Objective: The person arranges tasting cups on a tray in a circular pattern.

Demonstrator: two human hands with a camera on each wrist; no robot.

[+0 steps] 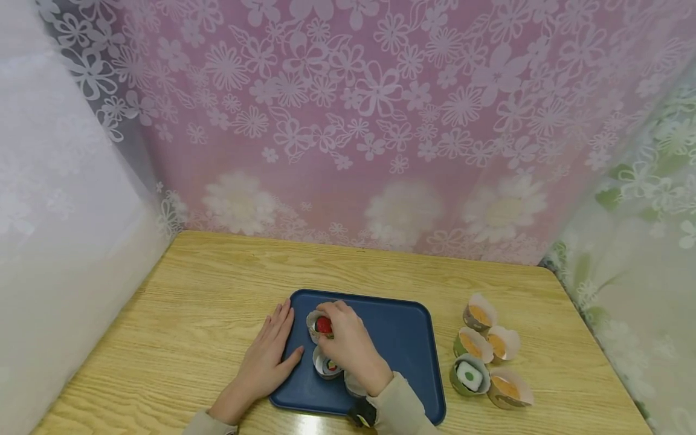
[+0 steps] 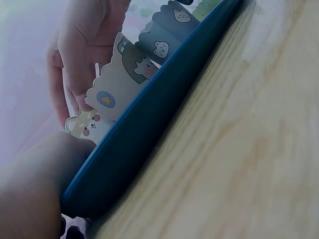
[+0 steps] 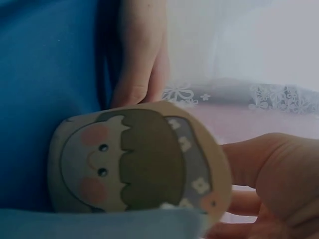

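The right hand's grip (image 1: 350,341) pinches a paper cup (image 1: 310,326) with a red piece (image 1: 323,325) in it, at the upper left of the blue tray (image 1: 399,362), while the left hand (image 1: 266,359) lies along the tray's left edge, thumb spread from straight fingers. The step in hand looks like seating this cup beside the second cup (image 1: 319,368); the next move likely calls for letting go gently, tipping neither, then reaching toward the five more cups (image 1: 499,345) on the desk (image 1: 217,272).

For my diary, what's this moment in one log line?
Left hand: at tray rim | right hand: at cup, beside red piece
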